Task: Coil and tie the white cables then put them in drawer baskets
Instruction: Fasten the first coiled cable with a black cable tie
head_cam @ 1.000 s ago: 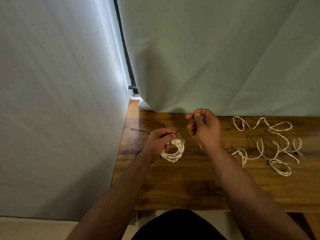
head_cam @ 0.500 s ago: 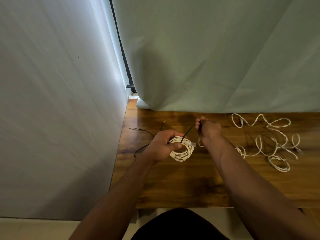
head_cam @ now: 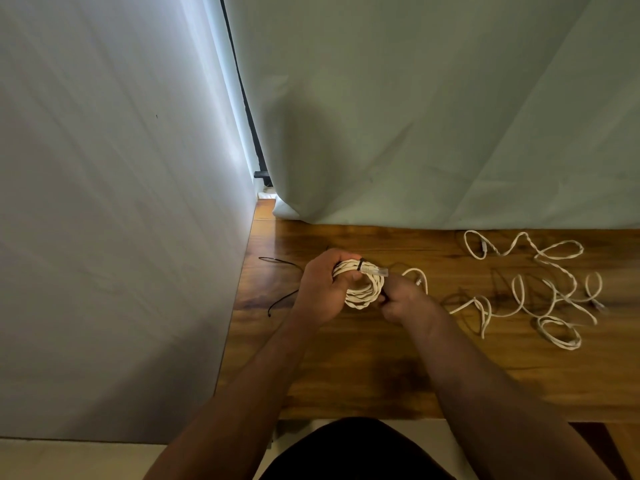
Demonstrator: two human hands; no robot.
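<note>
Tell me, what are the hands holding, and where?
The left hand grips the coiled white cable round its left side; the right hand pinches its right edge.

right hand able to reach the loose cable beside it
Probably yes: the loose cable lies uncovered just right of the right hand, though it is pinching the tie at the coil.

Coiled white cable (head_cam: 363, 287) sitting in both hands, a second cable lying loose.

The left hand (head_cam: 322, 289) is gripping the coil's left side and the right hand (head_cam: 405, 301) is pinching its right rim, over the left part of the wooden table (head_cam: 346, 375). A black tie (head_cam: 357, 264) is banding the far strands, with the clear plug (head_cam: 375, 270) poking out rightward just beside it. The loose white cable (head_cam: 540, 289) is sprawling in open loops across the table's right side. Two spare black ties (head_cam: 282, 301) are lying left of the coil.
</note>
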